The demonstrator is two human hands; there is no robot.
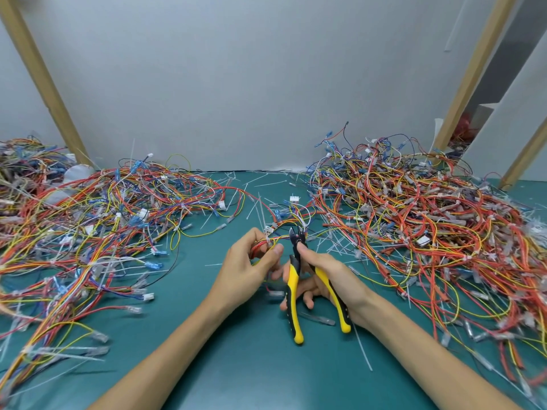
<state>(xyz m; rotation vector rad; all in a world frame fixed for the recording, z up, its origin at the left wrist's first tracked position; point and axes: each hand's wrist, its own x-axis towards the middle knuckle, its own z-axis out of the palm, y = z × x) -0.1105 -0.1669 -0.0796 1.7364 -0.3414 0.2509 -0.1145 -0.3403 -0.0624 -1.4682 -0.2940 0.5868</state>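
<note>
One pair of cutters (pixel 293 291), black head and yellow-and-black handles, is gripped in the right hand (pixel 331 279) near the bench's (pixel 236 365) middle. Its long axis runs near edge to far edge, head pointing away, jaws spread. The left hand (pixel 248 267) grips a red-and-yellow wire bundle (pixel 283 225).

Wire heaps (pixel 88 220) (pixel 429 220) lie left and right on the mat (pixel 236 365), hands between.

Yellow handles with black trim mark the steel cutting pliers (pixel 291 297), the small wire bundle (pixel 260 246) runs red, orange and yellow, and the flat table mat (pixel 251 365) is plain teal.
</note>
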